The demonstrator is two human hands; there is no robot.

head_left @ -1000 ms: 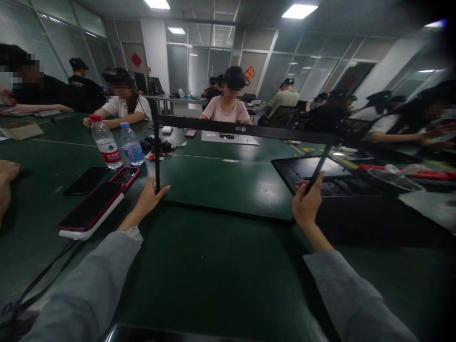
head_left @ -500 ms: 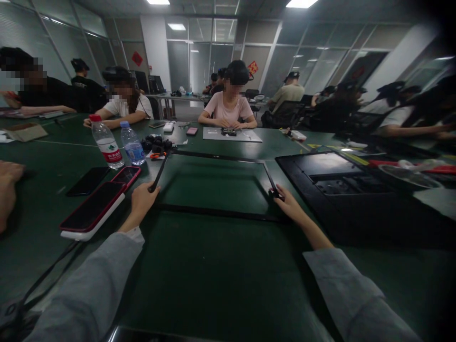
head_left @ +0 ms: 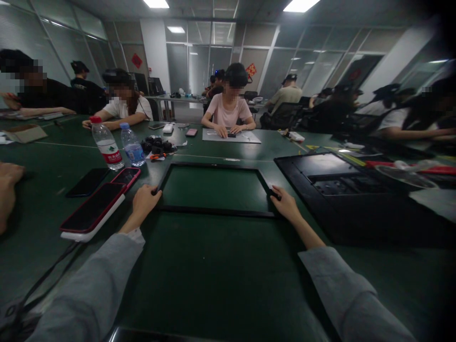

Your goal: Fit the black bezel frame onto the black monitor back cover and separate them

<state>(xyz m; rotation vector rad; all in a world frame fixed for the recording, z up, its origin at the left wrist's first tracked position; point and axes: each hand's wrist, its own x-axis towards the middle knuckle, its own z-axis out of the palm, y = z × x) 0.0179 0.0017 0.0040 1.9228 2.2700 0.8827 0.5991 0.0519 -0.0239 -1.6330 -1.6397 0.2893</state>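
A thin black rectangular frame (head_left: 217,211), which looks like a screen bezel, lies flat or nearly flat on the green table (head_left: 213,275). Its middle is open, and the tabletop shows through. My left hand (head_left: 144,202) grips the left side of the frame with closed fingers. On the opposite side, my right hand (head_left: 286,204) is closed around the right edge, where a small dark piece (head_left: 275,194) shows at the fingers. To the right of my right hand lies a large black panel (head_left: 342,190) with a recessed section.
Left of my left hand are a red-edged phone (head_left: 93,209) on a white block, a dark phone (head_left: 87,183) and two bottles, one red-capped (head_left: 109,147), one blue-capped (head_left: 132,147). Orange-handled pliers (head_left: 157,156) lie beyond. Across the table a person (head_left: 230,107) works at a grey mat (head_left: 217,137).
The far edge of the frame has come down and nearer to me, so the frame now looks flatter on the table. Both hands keep their hold on its sides.
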